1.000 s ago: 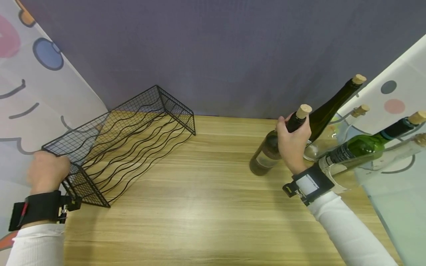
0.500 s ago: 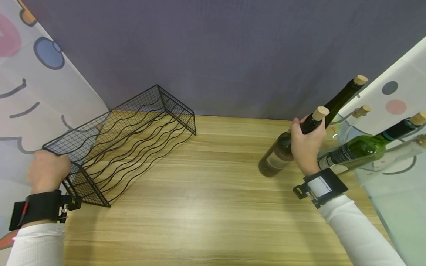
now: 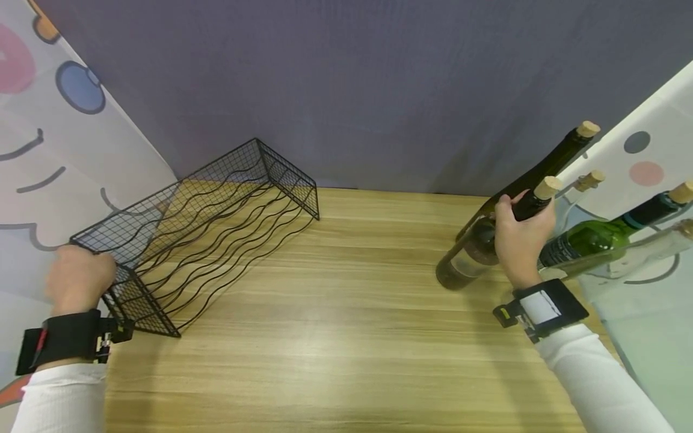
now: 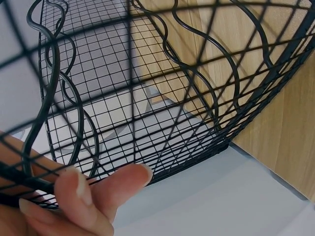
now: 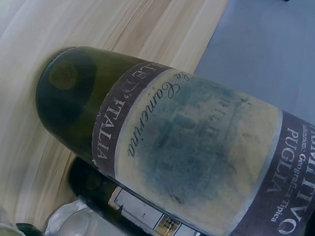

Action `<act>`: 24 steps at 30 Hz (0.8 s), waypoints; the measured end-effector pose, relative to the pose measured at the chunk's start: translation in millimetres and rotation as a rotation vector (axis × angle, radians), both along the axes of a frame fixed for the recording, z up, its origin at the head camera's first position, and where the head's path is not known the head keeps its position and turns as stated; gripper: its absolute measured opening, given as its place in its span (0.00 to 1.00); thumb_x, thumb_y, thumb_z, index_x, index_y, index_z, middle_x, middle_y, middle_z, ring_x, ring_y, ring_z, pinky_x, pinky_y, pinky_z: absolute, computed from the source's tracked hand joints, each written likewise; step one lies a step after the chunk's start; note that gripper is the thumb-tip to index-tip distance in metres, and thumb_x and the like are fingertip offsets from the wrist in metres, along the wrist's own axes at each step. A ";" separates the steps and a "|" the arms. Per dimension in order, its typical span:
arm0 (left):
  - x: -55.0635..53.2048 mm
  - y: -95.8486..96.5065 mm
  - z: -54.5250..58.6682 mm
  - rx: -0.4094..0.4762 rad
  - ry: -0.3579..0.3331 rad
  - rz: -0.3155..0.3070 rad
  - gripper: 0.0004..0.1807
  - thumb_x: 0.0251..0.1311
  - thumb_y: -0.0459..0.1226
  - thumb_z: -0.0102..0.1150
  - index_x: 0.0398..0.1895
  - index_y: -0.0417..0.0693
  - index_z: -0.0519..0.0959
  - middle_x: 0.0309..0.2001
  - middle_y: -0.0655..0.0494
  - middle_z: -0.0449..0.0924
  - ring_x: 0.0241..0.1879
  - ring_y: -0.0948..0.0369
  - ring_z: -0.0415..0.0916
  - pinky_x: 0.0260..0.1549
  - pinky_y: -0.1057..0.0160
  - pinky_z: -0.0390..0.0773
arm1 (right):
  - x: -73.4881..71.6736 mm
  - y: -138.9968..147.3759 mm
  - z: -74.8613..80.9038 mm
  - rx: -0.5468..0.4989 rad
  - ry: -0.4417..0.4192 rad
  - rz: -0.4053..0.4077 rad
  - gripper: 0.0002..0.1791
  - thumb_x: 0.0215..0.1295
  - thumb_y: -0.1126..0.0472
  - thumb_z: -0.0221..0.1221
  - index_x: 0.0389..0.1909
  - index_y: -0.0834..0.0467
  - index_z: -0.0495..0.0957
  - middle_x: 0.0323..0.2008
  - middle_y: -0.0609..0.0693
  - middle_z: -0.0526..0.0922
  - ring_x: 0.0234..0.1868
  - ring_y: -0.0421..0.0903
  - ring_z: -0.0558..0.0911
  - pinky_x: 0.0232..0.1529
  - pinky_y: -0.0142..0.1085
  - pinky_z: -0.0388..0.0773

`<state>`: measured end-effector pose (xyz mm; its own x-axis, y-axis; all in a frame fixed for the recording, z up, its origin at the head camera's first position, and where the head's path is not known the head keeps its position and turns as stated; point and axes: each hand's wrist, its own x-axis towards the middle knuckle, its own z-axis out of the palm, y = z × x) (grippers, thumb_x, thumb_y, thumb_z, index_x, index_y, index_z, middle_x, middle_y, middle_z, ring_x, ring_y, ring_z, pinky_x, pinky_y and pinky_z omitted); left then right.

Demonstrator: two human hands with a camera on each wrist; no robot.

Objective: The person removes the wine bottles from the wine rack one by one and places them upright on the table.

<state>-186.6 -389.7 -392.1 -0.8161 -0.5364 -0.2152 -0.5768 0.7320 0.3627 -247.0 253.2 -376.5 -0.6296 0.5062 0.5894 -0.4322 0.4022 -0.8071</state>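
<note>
At the left of the head view, my left hand (image 3: 80,278) grips the near top corner of a black wire wine rack (image 3: 153,302). In the left wrist view, its fingers (image 4: 123,189) curl around the mesh edge. My right hand (image 3: 522,237) holds a dark, corked wine bottle (image 3: 462,264) by the neck, at the right of the table. That bottle leans slightly in the head view, its base close over the wood. Its cream and brown label (image 5: 197,142) fills the right wrist view. Right behind it stands another dark corked bottle (image 3: 560,153), partly hidden.
Right of my right hand stand a green wine bottle (image 3: 598,237), a clear corked bottle (image 3: 589,179) and another clear bottle (image 3: 657,240) near the table's edge. A grey wall (image 3: 352,96) closes off the back. The wooden table (image 3: 325,337) spans between rack and bottles.
My right hand has moved right with the wine bottle, closer to the other bottles. My left hand and the wine rack have stayed in place.
</note>
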 end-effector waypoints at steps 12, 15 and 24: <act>-0.9 0.1 -3.7 0.001 0.031 -0.011 0.23 0.62 0.37 0.39 0.39 0.17 0.67 0.35 0.23 0.69 0.26 0.40 0.72 0.14 0.54 0.70 | 11.6 10.7 10.8 -0.017 -0.013 -0.066 0.10 0.59 0.69 0.56 0.26 0.52 0.70 0.21 0.39 0.72 0.18 0.30 0.73 0.26 0.26 0.68; -0.5 0.1 -3.2 0.006 0.029 -0.010 0.25 0.62 0.37 0.38 0.42 0.14 0.65 0.37 0.21 0.68 0.28 0.39 0.72 0.15 0.54 0.70 | 10.7 16.9 10.0 -0.042 -0.016 -0.085 0.09 0.59 0.69 0.57 0.27 0.50 0.70 0.22 0.40 0.72 0.18 0.31 0.74 0.27 0.26 0.71; 1.1 2.7 -0.3 0.012 0.020 0.005 0.21 0.63 0.37 0.38 0.38 0.19 0.66 0.33 0.27 0.68 0.25 0.44 0.69 0.14 0.55 0.68 | 5.9 33.1 7.9 -0.034 0.021 -0.122 0.09 0.57 0.69 0.56 0.27 0.50 0.72 0.23 0.40 0.73 0.18 0.30 0.74 0.28 0.26 0.72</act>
